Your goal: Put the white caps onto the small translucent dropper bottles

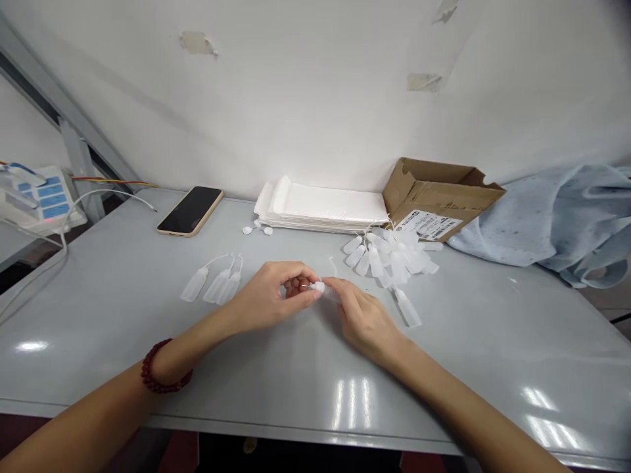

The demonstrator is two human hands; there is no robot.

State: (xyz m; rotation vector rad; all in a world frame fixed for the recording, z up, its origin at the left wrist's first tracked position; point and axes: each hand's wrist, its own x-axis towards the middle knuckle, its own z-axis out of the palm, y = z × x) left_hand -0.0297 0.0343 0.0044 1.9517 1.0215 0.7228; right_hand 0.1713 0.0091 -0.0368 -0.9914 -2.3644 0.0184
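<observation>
Between my two hands is a small translucent plastic squeeze bottle (330, 293), lying roughly sideways. My left hand (273, 295) pinches its white cap (318, 287), from which a thin needle-like tip points left. The body of the bottle is gripped by my right hand (367, 320), whose fingers hide much of it. Three similar bottles with thin strings or tails lie left of my left hand, among them one bottle (194, 284) set a little apart. Beyond my right hand is a pile of such bottles (397, 255), with a single bottle (407, 307) nearer to me.
White padded envelopes (325, 203) are stacked at the wall beside an open cardboard box (444, 194). Small white pieces (257, 228) lie before them. A phone (191, 210) rests back left, near a power strip (42, 197) and cable. Pale blue cloth (542, 220) is at right.
</observation>
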